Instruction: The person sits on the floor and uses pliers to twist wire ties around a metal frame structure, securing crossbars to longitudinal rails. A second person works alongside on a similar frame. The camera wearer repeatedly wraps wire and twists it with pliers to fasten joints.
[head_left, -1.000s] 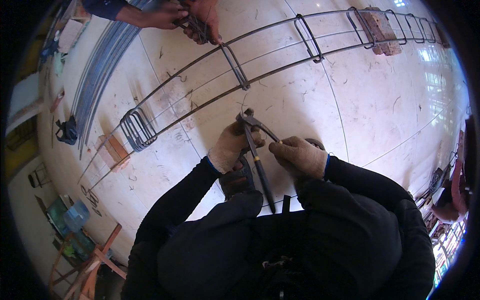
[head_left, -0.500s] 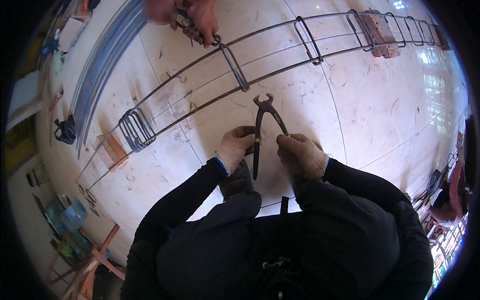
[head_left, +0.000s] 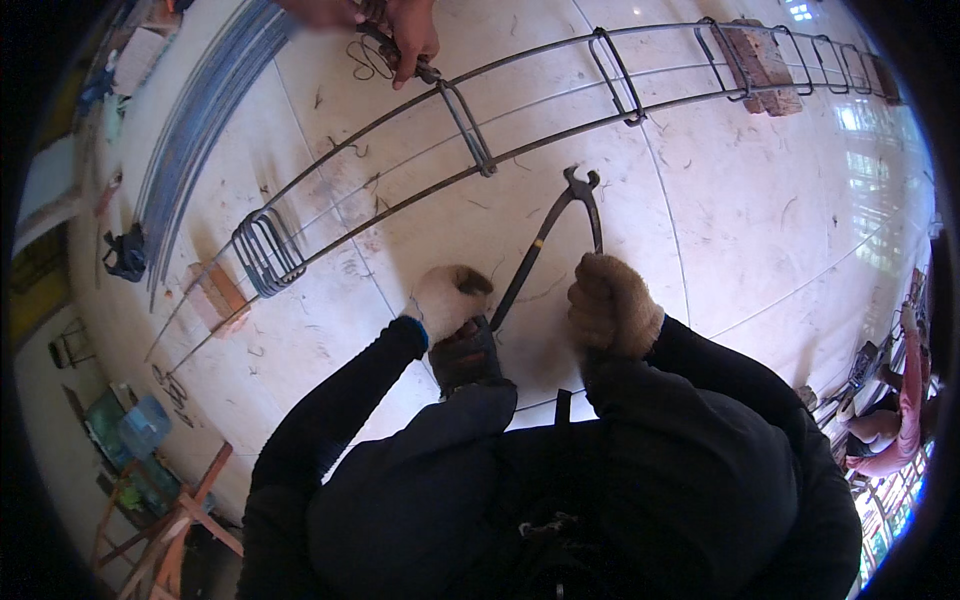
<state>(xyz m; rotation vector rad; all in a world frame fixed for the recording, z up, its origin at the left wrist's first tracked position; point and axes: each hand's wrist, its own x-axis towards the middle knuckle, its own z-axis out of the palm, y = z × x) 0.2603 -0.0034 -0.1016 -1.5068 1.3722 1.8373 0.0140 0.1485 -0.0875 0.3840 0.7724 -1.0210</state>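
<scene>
**Pincers held over the rebar cage**

Head view: the right hand (head_left: 612, 305), in a tan knit glove, is closed around one handle of the long dark steel pincers (head_left: 560, 240); the left hand (head_left: 450, 300), gloved alike, curls its fingers at the other handle's end. The tool's head is raised just short of the long steel rebar cage (head_left: 520, 150) lying on the pale tiled floor (head_left: 760, 220). A good grip probably means both handles held firmly and the head steady.

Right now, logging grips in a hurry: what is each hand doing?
Left hand: closed on one handle of the long pincers.
Right hand: closed in a fist around the other handle.
</scene>
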